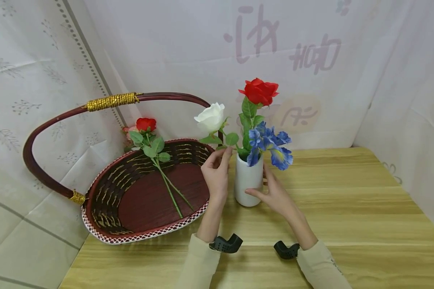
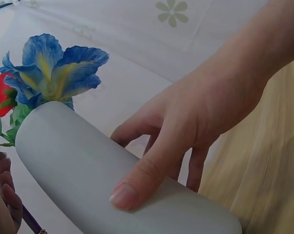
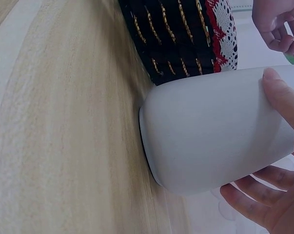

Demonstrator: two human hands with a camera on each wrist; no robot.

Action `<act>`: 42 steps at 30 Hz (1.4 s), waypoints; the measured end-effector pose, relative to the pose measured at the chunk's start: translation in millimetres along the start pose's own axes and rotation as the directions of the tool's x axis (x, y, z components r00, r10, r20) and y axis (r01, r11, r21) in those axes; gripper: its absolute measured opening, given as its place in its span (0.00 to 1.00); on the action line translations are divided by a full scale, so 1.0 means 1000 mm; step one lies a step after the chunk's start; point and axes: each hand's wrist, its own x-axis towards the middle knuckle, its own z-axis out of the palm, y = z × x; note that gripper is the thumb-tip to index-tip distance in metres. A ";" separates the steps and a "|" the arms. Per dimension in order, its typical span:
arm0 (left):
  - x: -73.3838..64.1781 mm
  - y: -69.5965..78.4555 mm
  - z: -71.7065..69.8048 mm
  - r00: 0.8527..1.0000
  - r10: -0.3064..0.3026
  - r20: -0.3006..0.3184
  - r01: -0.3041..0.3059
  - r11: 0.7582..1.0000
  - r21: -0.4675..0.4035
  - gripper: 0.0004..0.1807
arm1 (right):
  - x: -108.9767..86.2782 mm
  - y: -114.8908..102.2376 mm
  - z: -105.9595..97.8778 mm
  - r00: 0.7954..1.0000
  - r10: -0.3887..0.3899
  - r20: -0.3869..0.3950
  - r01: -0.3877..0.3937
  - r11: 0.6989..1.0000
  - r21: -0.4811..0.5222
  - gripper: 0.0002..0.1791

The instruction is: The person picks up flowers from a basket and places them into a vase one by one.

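Note:
A white vase (image 1: 248, 182) stands upright on the table, holding a red rose (image 1: 259, 92) and a blue iris (image 1: 271, 144). My right hand (image 1: 276, 196) grips the vase from the right, thumb across its front and fingers behind; the right wrist view shows the thumb and fingers on either side of the vase (image 3: 215, 129). At the vase's mouth on the left, my left hand (image 1: 217, 172) pinches at the stem and leaves of a white rose (image 1: 210, 118), which leans left. The exact pinch point is partly hidden by the fingers.
A dark red woven basket (image 1: 148, 232) with a tall arched handle (image 1: 177, 96) stands at the left, close to the vase. Across it lie a smaller red rose (image 1: 146, 124) and a pinkish flower (image 1: 131, 131). White printed curtains (image 1: 188, 48) hang behind the wooden table (image 1: 365, 224).

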 end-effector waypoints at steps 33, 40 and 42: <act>-0.006 0.016 -0.032 0.966 -0.129 0.223 0.092 0.981 0.173 0.11 | -0.001 -0.001 0.000 1.000 0.004 -0.007 -0.004 1.000 0.002 0.58; -0.005 0.016 -0.043 0.961 -0.157 0.227 0.110 0.972 0.207 0.12 | -0.001 -0.002 -0.001 1.000 -0.004 -0.003 0.004 1.000 0.011 0.58; -0.005 0.018 -0.046 0.961 -0.160 0.227 0.111 0.971 0.212 0.12 | -0.001 -0.002 0.000 1.000 -0.008 0.000 0.008 1.000 0.007 0.58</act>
